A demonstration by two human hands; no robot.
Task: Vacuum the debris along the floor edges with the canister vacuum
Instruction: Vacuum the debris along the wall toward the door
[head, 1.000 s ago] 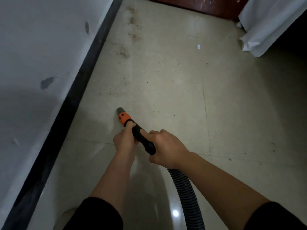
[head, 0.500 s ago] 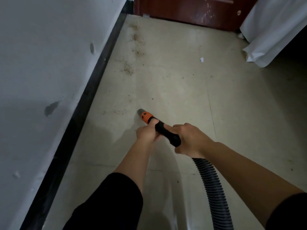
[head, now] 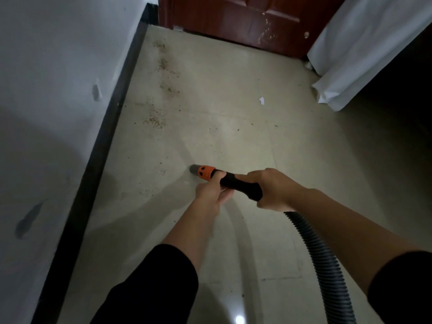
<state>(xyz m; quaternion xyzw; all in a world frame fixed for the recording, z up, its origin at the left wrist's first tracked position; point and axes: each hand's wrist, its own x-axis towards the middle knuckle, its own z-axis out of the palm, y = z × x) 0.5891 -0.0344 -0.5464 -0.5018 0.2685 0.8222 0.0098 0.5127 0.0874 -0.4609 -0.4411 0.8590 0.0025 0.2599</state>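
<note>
Both hands (head: 275, 190) round vacuum nozzle (head: 233, 181)

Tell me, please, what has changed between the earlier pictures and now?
The vacuum nozzle has advanced along the floor toward the debris patches and swung to point more leftward at the baseboard. Unchanged: the left hand and right hand keep their grip on the black handle; nothing was released.

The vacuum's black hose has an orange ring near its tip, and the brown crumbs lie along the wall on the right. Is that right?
Not quite. The head view shows the scattered brown crumbs lying along the white wall on the left, beside its black baseboard. The black ribbed vacuum hose does have an orange ring near its grey tip.
</note>
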